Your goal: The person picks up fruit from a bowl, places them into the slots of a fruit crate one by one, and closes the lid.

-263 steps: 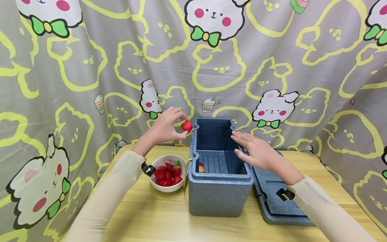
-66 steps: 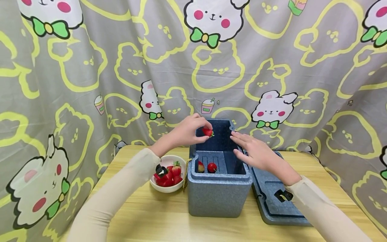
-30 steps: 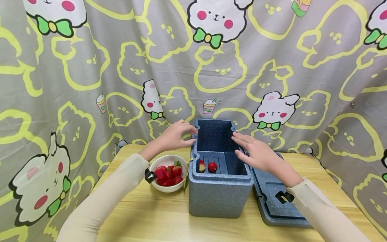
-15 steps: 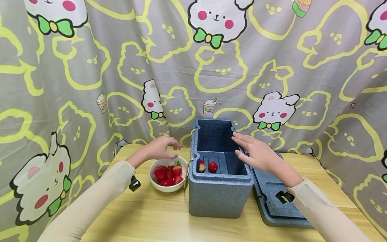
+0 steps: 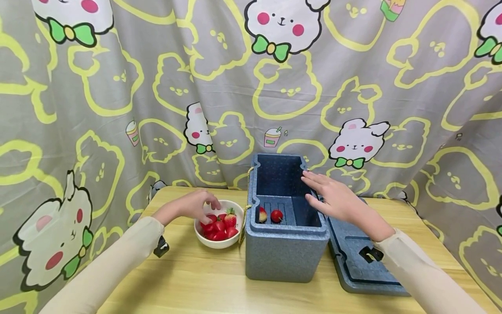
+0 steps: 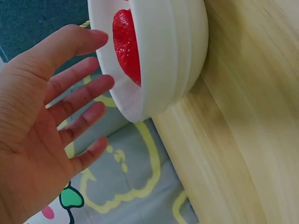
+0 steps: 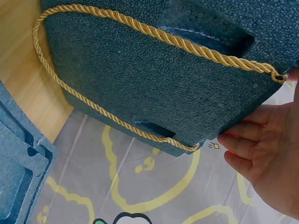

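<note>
Hovering at the white bowl [image 5: 217, 244], the wide-spread left hand [image 5: 195, 205] should pinch one strawberry [image 6: 124, 42] gently, while the straight-fingered right hand [image 5: 333, 198] touches the foam box's right rim [image 5: 323, 222].

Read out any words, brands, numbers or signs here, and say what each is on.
No readable text in any view.
Curtain: cartoon prints, no legible words.
Green patch on the printed drink cup: too small to tell.
Grey box, lid and white bowl: no lettering visible.
</note>
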{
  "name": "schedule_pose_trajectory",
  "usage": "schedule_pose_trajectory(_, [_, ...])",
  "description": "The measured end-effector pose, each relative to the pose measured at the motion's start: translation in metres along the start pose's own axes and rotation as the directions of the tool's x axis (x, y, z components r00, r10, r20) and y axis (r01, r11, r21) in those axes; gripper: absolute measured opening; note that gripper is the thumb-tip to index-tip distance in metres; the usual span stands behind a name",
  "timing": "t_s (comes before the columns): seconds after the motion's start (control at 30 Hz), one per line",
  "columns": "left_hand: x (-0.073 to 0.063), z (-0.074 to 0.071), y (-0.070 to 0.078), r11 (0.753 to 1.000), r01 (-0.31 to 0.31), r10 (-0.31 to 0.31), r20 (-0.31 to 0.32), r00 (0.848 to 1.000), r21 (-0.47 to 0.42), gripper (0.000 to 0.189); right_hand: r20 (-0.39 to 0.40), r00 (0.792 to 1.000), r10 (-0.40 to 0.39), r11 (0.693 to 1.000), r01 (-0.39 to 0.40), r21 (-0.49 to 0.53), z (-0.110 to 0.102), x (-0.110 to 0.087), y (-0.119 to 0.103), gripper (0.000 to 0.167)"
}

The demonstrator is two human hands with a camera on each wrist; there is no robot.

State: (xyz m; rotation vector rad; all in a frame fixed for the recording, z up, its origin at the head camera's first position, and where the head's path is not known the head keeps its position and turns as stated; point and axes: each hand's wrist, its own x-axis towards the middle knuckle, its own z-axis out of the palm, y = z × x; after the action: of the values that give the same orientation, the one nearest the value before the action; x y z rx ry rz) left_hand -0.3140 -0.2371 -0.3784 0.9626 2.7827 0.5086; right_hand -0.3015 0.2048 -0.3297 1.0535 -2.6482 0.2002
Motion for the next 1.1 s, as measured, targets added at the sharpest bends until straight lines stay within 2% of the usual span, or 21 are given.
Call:
schedule_pose_trajectory(0.23, [-0.007,0.001,-0.004,0.998,0.050,-0.051,0.048,0.998,0.030,0.040,0.002,1.000,0.004,1.000,-0.004,-0.003,0.000,0.000,0.000,0.060])
schedule_pose_trajectory(0.43, [-0.011,0.003,-0.004,0.995,0.085,-0.089,0.057,0.994,0.058,0.038,0.006,1.000,0.007,1.000,-0.006,-0.014,-0.001,0.001,0.000,0.060])
schedule_pose_trajectory(0.77, [-0.010,0.009,-0.005,0.992,0.070,-0.077,0.068,0.995,0.109,0.037,0.012,1.000,0.009,1.000,-0.009,-0.007,-0.002,0.001,-0.002,0.060])
schedule_pose_trajectory(0.93, [-0.009,0.011,-0.005,0.992,0.070,-0.075,0.049,0.996,0.105,0.031,0.014,1.000,0.012,1.000,-0.012,-0.001,-0.002,0.001,-0.002,0.059])
schedule_pose_trajectory(1.1, [-0.006,0.011,-0.005,0.996,0.059,-0.059,-0.001,0.998,0.066,0.026,0.012,1.000,0.013,1.000,-0.013,-0.003,-0.003,0.001,-0.003,0.060])
